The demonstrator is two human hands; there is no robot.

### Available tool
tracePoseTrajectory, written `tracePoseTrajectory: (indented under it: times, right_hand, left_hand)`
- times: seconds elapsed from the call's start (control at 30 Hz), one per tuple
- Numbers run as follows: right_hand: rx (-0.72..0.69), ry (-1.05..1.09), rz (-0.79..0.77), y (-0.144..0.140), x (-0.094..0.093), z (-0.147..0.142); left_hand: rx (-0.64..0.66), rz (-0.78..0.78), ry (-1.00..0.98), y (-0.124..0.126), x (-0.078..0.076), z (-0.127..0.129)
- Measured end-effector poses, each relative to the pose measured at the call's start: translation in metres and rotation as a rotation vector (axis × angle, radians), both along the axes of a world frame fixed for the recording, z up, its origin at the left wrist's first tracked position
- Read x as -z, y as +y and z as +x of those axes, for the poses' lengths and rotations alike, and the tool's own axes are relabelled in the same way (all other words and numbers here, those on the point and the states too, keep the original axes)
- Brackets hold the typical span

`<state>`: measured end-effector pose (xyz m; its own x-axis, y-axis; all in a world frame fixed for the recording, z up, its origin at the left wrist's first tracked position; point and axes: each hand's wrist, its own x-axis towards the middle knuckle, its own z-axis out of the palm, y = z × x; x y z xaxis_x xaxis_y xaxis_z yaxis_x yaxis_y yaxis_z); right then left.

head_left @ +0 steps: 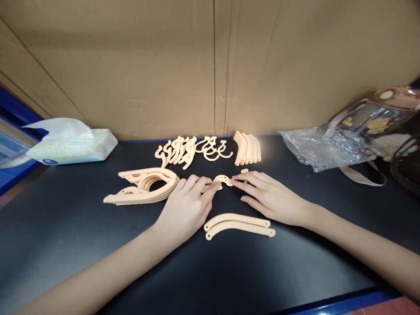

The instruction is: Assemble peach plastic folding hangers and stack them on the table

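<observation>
My left hand (188, 201) is closed, its thumb and fingertips on a curved peach plastic hook piece (223, 179) with small holes; part of that piece is hidden under the fingers. My right hand (267, 197) has its fingers apart, one fingertip touching the right end of the hook piece. Close by its fingers lies a small oval peach piece (244, 171). A stack of folding hangers (141, 199) rests beside my left hand, partly covered by it. Nearer to me, two curved hanger arms (239, 224) lie side by side.
At the back lie a pile of loose hanger hooks (183, 151) and a row of hanger arms (247, 149). A tissue pack (72, 146) stands at the left. On the right are a crinkled plastic bag (318, 148) and a transparent bag with a strap (377, 118). Cardboard (164, 74) walls the table's back.
</observation>
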<state>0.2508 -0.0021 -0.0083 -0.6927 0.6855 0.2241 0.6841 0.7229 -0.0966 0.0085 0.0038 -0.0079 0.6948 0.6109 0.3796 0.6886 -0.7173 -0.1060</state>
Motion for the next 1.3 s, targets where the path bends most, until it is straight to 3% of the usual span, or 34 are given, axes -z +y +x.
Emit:
tracePoseTrajectory:
  times: [0.47, 0.83, 1.3]
  right_hand:
    - [0.007, 0.032, -0.009, 0.001, -0.002, 0.0]
    - [0.069, 0.061, 0.105, 0.012, -0.008, 0.021]
    - [0.069, 0.078, 0.069, 0.015, -0.005, 0.024]
  left_hand:
    - [0.016, 0.035, 0.015, 0.001, 0.0, 0.0]
    - [-0.009, 0.0, -0.014, 0.001, -0.001, 0.001]
    - [-0.011, -0.048, -0.047, 0.002, 0.0, 0.0]
